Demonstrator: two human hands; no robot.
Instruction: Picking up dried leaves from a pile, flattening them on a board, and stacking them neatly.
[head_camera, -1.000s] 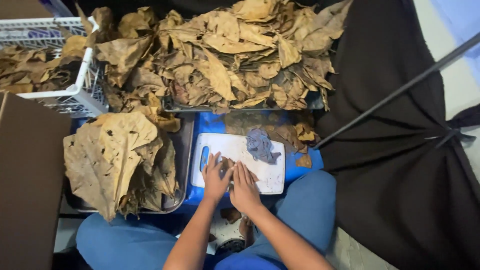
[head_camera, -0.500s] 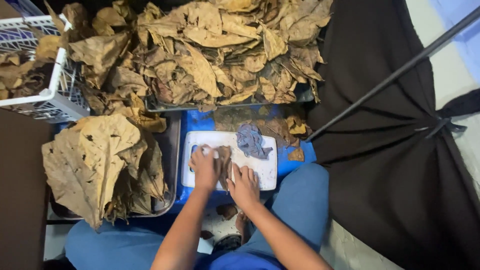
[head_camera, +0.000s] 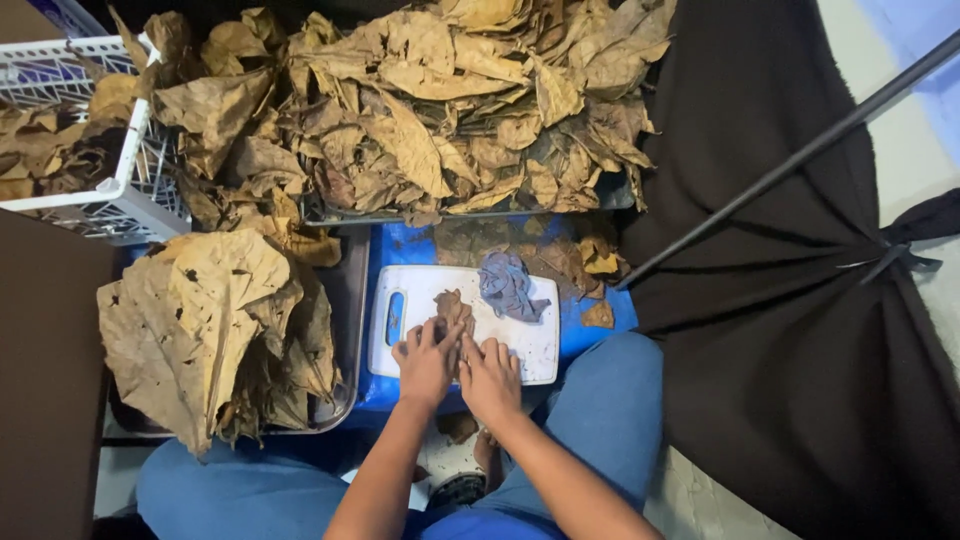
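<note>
— While both hands press flat, where does the leaf (head_camera: 452, 310) sit?

— On the white board (head_camera: 530, 345), near its middle, between the handle slot and the grey rag (head_camera: 508, 285). The left hand (head_camera: 428, 362) and right hand (head_camera: 490, 378) lie side by side, almost touching, over its near end.

— Which way does it run?

— Its long axis runs away from the person, near end under the fingers, far end pointing toward the big leaf pile (head_camera: 430, 110) at the top, a little tilted to the left.

— Are the hands grasping it?

— No. Each grip is released, fingers spread and laid flat on the leaf and board; nothing is clenched.

— What differs from half a second ago?

— Little. Both hands have stayed on the board over the leaf. A second ago the left hand's fingers were spread wider, nearer the handle slot; now the two hands sit closer together. The rag has not shifted.

— What else lies around?

— A tray (head_camera: 350, 300) with large leaves (head_camera: 200, 320) on the left, a white basket (head_camera: 120, 190) beyond it, and black cloth (head_camera: 800, 350) on the right.
</note>
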